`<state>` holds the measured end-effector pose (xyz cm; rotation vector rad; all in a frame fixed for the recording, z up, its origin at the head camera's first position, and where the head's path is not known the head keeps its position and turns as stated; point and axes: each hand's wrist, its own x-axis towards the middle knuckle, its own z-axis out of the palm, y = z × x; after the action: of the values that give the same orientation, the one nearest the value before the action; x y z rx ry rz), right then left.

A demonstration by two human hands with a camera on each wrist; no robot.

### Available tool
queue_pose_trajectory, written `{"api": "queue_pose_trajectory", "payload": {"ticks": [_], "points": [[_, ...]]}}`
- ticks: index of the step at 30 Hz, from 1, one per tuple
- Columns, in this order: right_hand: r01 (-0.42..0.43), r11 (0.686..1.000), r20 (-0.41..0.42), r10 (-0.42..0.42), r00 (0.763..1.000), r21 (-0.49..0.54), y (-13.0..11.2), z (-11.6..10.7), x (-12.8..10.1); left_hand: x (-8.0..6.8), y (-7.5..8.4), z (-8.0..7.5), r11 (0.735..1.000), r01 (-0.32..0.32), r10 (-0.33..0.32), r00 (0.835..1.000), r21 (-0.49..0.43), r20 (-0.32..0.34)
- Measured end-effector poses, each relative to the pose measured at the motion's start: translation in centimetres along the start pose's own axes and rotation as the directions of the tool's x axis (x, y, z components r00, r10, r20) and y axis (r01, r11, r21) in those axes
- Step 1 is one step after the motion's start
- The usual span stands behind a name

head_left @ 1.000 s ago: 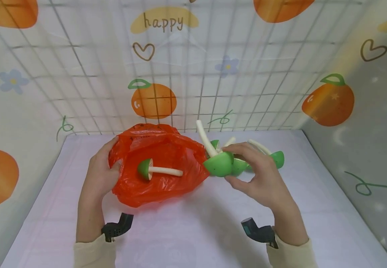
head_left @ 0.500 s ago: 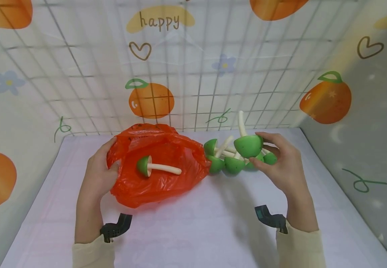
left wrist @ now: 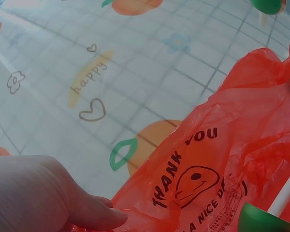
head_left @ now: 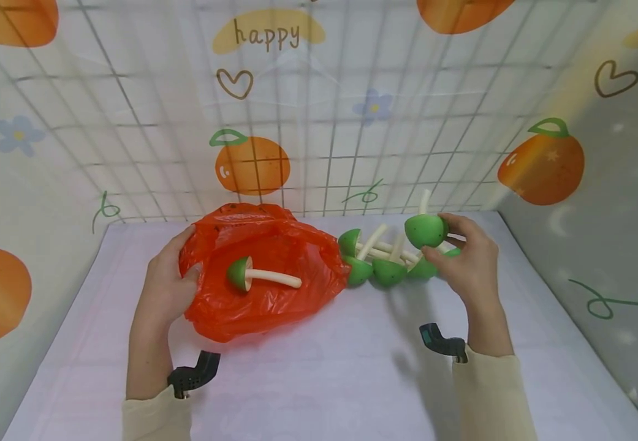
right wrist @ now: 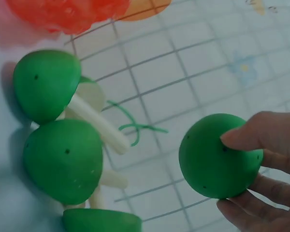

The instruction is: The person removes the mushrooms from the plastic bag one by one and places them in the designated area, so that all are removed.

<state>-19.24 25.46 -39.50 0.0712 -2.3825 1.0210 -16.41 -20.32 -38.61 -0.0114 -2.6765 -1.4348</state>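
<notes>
My left hand (head_left: 167, 282) grips the left edge of a red plastic bag (head_left: 296, 309), which lies with its mouth toward me. A toy mushroom (head_left: 238, 274) with a green cap and white stem lies on its side in the bag. Raised above the table, another toy mushroom (head_left: 425, 231) is pinched by its cap in my right hand (head_left: 470, 257), stem pointing up. In the right wrist view, the thumb and fingers hold the cap (right wrist: 217, 157) and hide part of it. Below and left of that hand, several more green mushrooms (head_left: 389, 272) lie in a cluster beside the bag.
The white tabletop (head_left: 319, 380) extends toward me in front of the bag and mushrooms. A printed curtain over a wire grid (head_left: 324, 122) stands along the back edge, with a sheet wall (head_left: 589, 257) on the right.
My right hand has carried its toy mushroom rightward and slightly back, away from the bag's right edge to above the cluster's right end. The left hand and bag stay nearly still.
</notes>
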Motion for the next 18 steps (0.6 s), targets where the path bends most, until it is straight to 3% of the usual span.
{"api": "queue_pose_trajectory", "payload": {"ticks": [18], "points": [[-0.186, 0.979, 0.031, 0.189, 0.981, -0.08, 4.2, 2.9, 2.8, 0.1, -0.2, -0.2, 1.0, 0.003, -0.003, 1.0, -0.003, -0.01]]}}
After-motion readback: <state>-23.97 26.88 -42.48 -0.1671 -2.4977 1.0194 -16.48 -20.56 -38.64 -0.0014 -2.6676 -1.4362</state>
